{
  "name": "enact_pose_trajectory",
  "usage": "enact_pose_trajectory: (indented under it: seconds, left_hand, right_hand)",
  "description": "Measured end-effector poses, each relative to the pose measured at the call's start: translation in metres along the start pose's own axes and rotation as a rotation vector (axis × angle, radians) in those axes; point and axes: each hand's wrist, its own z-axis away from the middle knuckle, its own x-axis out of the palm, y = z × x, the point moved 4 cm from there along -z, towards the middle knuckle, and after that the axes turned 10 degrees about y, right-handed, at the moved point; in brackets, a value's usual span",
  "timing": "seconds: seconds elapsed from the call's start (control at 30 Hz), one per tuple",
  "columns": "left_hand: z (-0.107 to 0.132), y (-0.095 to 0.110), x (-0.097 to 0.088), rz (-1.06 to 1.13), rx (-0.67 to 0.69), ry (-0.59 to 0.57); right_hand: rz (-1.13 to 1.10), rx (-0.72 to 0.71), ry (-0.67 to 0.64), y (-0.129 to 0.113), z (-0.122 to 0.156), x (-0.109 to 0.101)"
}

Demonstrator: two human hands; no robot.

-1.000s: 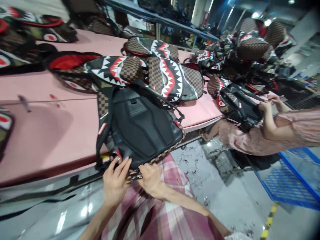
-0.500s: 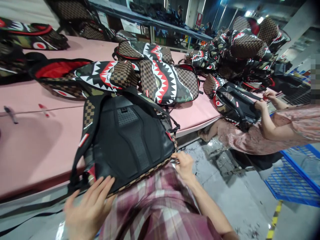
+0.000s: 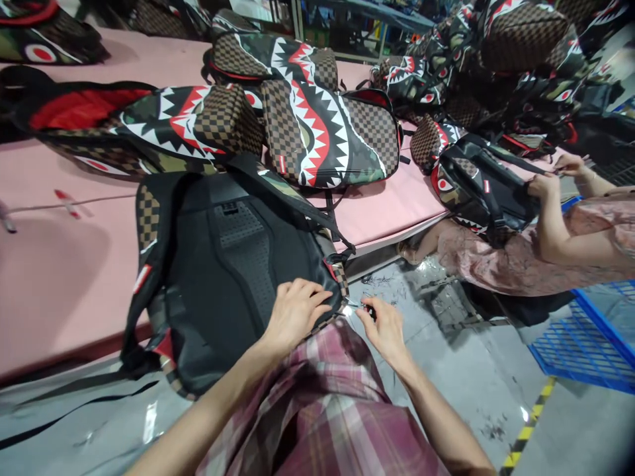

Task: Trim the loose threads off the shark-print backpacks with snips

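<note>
The bag lies straps up over the table's near edge, its long axis running 11 to 5 o'clock, top towards 11. The left hand rests on its 4 o'clock corner; whether it pinches, I cannot tell. The right hand clasps a small tool, tip towards 9 o'clock, at that corner.
</note>
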Motion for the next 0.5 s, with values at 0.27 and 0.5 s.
enact_pose_trajectory:
  seconds: [0.27, 0.5]
  left_hand:
    - [-0.016, 0.009, 0.017, 0.092, 0.014, -0.152]
    - [-0.013, 0.021, 0.028, -0.062, 0.11, -0.073]
  right_hand:
    - [-0.035, -0.069, -0.036, -0.005, -0.003, 0.01]
    - [-0.032, -0.111, -0.071, -0.005, -0.007, 0.011]
